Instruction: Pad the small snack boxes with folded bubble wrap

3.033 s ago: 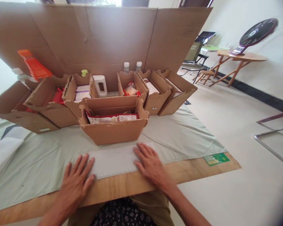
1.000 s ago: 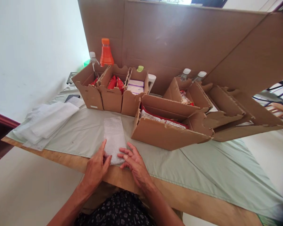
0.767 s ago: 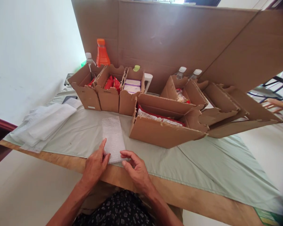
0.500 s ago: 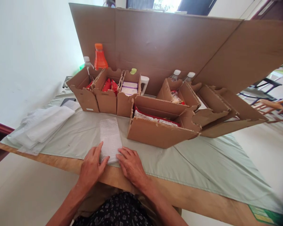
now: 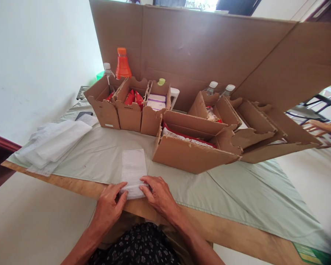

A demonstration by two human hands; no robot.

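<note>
A narrow white sheet (image 5: pixel 133 167) lies lengthwise on the pale green cloth (image 5: pixel 231 198), its near end at the table's front edge. My left hand (image 5: pixel 108 207) pinches the near left corner of the sheet. My right hand (image 5: pixel 158 195) grips the near right corner, fingers curled over the rolled or folded near end. Both hands meet at that end. Just right of the sheet stands an open cardboard box (image 5: pixel 191 156) with red and white packets inside.
A stack of white sheets (image 5: pixel 56 141) lies at the left. Several small cardboard boxes (image 5: pixel 128 110) with packets stand in a row behind, with an orange bottle (image 5: pixel 123 64), clear bottles (image 5: pixel 211 87) and a tall cardboard screen (image 5: pixel 198 48). Wooden furniture (image 5: pixel 322 129) shows at the right.
The sheet was turned from crosswise to lengthwise. In the last second both hands closed on its near end and the sheet looks shorter, its near end rolled or folded up.
</note>
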